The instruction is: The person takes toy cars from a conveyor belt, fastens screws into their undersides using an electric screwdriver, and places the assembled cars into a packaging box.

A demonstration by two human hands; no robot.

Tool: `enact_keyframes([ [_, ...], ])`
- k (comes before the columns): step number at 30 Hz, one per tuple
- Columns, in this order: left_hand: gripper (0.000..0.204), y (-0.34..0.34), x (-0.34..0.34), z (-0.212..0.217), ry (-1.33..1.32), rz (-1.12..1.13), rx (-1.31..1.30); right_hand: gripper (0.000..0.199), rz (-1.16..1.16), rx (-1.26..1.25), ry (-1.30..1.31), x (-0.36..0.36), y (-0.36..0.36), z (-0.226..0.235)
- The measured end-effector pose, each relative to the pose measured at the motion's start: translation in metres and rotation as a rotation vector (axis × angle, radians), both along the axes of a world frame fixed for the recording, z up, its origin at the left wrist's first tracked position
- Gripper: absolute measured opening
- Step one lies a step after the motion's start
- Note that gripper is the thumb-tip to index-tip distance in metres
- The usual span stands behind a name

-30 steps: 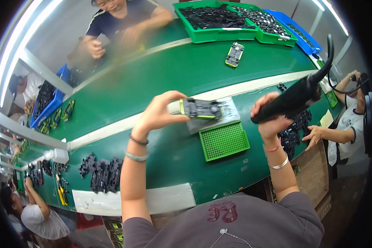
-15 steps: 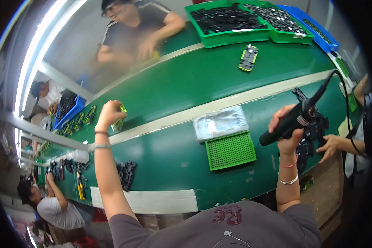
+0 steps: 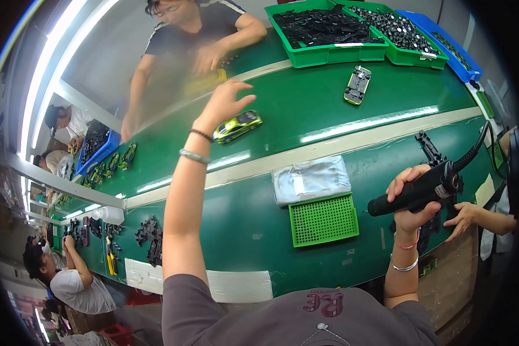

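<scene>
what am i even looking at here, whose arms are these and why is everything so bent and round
This is one picture from a wide fisheye camera worn on a person's head, looking down at their own hands; that lens bends straight edges. The two arms rising from the lower edge belong to the wearer. Their left hand is open, stretched out over a green belt, just above a green toy car lying on it. Their right hand grips a black electric screwdriver with a cord. In front of them lie a green perforated tray and a clear plastic bag. Farther off lies a toy car chassis, beside green bins of black parts. Other people work around the belt.
</scene>
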State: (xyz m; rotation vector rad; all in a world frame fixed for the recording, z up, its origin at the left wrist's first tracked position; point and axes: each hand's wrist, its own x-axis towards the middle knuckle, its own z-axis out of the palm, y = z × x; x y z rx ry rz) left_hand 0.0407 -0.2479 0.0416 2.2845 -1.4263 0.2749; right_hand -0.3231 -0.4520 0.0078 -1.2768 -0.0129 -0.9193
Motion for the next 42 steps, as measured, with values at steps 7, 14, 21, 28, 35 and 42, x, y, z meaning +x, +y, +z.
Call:
enact_keyframes([
  [7,0.036,-0.098,-0.002,-0.025,-0.019,-0.082,0.145,0.079,0.005,0.003,0.006,0.001,0.004,0.0],
  [14,0.047,-0.124,-0.032,-0.064,0.077,0.041,0.285,0.076,0.005,0.011,-0.005,-0.01,0.008,0.0],
  [21,0.043,0.063,-0.043,-0.068,-0.098,0.246,0.34,0.08,0.005,0.039,-0.022,-0.003,0.002,-0.009],
  [28,0.037,0.328,-0.186,0.007,-0.067,0.862,0.156,0.089,0.026,0.053,0.008,-0.014,-0.016,-0.009],
  [35,0.037,0.485,-0.486,-0.058,0.022,1.757,0.124,0.061,-0.098,-0.259,-0.176,0.012,0.022,0.0],
  [42,0.041,0.489,-0.627,-0.198,0.885,2.437,-0.158,0.06,0.021,-0.243,-0.205,0.011,0.021,0.001],
])
